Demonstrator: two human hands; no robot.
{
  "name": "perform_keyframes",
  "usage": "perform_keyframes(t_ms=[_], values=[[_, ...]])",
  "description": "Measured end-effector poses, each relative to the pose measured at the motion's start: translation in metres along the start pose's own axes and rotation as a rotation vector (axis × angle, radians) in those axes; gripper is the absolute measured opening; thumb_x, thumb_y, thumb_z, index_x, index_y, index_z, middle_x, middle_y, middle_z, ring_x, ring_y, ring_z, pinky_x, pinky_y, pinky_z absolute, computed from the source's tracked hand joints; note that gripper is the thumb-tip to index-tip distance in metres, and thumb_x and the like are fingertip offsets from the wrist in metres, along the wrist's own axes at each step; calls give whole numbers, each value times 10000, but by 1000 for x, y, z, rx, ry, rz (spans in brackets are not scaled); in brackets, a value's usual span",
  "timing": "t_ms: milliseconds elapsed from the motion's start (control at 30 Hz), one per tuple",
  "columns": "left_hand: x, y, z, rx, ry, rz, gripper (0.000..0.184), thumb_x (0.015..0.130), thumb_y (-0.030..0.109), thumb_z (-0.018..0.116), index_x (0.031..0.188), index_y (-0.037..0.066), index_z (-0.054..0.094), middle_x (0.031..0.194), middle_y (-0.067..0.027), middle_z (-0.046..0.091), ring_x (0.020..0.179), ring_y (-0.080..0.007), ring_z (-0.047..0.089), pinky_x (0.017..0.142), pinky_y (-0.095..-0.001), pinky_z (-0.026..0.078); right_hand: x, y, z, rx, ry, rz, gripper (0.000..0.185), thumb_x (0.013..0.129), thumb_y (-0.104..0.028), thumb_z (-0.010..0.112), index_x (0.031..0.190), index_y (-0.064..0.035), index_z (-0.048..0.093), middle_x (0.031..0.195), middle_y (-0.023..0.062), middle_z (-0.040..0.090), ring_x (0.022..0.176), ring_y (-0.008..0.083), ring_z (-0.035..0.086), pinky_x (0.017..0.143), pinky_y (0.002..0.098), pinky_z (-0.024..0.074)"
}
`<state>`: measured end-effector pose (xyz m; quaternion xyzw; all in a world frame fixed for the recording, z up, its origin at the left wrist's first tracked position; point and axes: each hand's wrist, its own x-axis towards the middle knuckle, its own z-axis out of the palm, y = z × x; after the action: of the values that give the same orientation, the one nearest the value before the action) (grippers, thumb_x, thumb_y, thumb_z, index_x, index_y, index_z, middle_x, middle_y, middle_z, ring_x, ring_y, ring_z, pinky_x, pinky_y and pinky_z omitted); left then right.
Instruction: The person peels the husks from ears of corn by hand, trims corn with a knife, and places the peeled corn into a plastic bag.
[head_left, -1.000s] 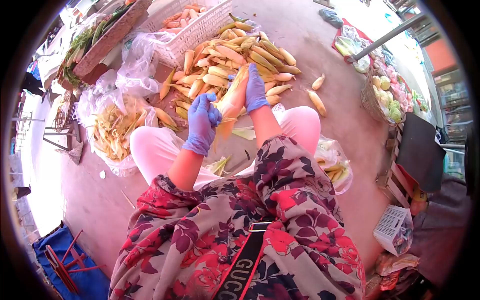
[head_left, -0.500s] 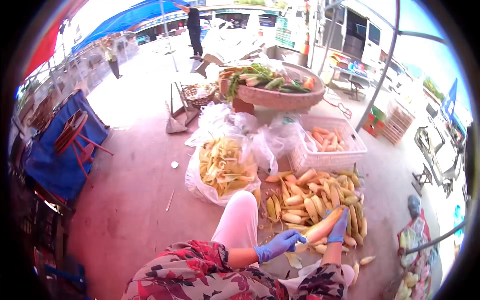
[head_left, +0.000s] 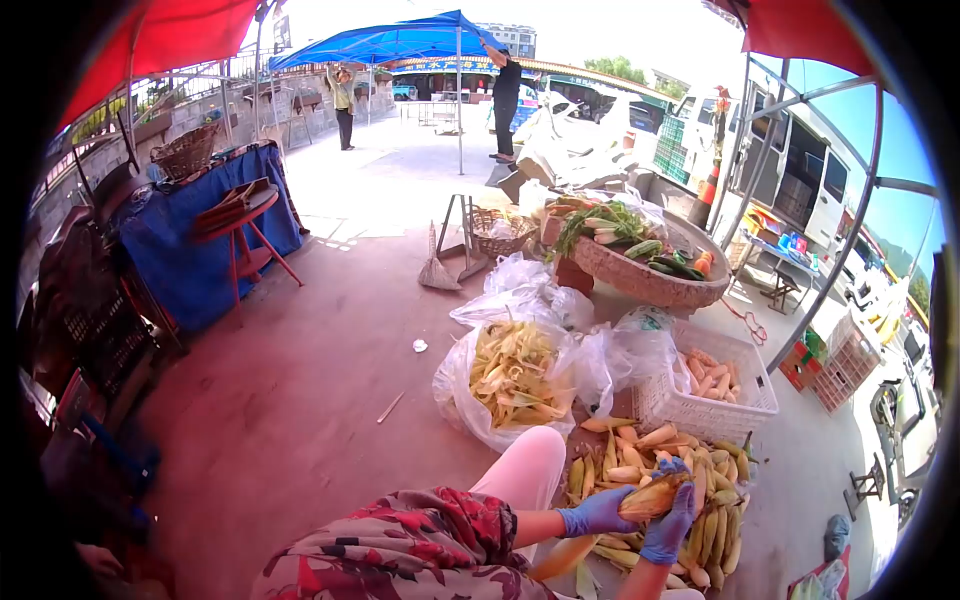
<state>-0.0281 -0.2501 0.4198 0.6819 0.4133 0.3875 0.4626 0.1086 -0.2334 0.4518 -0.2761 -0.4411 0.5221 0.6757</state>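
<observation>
Both of my hands wear blue gloves, low in the view and right of centre. My left hand is closed on the near end of a corn cob in its husk. The fingers of my right hand wrap round the far side of the same cob. Just beyond and below my hands lies a heap of corn on the ground. To the left of the heap, a clear plastic bag holds stripped husks.
Behind the heap, a white crate holds peeled cobs. A round stone table bears vegetables. A red stool stands left by a blue cloth. Two people stand far off under a blue canopy.
The view has swung up and left. My left hand, earlier near the cob's lower end with fingers bunched, is now closed on a cob between both hands. A husked piece lies near my lap.
</observation>
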Motion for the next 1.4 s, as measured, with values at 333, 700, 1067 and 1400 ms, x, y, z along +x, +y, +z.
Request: perform_keyframes(t_ms=[333, 700, 1067, 1400], values=[[-16, -17, 24, 95, 91, 223, 549, 649, 310, 727, 1071, 49, 491, 933, -173, 601, 864, -301, 606, 761, -373, 472, -17, 30, -46, 388, 129, 40, 290, 936, -244, 423, 975, 17, 543, 884, 120, 605, 776, 224, 594, 761, 344, 495], [2, -24, 29, 14, 168, 476, 855, 663, 289, 758, 1326, 49, 274, 1275, -122, 417, 1190, -218, 410, 1012, -334, 320, -6, 54, -65, 137, 558, 11, 263, 935, -288, 410, 710, -157, 450, 511, -76, 327, 455, 62, 338, 474, 214, 342], [81, -71, -21, -1448, 137, -266, 476, 826, 520, 508, 977, 72, 571, 846, -85, 608, 747, -217, 596, 722, -341, 503, -26, 6, 55, 171, 304, 173, 438, 927, -379, 452, 569, -129, 408, 434, -47, 289, 321, 72, 203, 321, 246, 164], [94, 38, -93, -1306, 143, -392, 805, 727, 772, 379, 1171, 107, 478, 1087, -110, 558, 979, -285, 543, 913, -445, 419, -48, -20, 44, -644, 182, -184, 313, 849, -282, 609, 956, 9, 565, 876, 105, 602, 706, 136, 542, 628, 253, 436]])
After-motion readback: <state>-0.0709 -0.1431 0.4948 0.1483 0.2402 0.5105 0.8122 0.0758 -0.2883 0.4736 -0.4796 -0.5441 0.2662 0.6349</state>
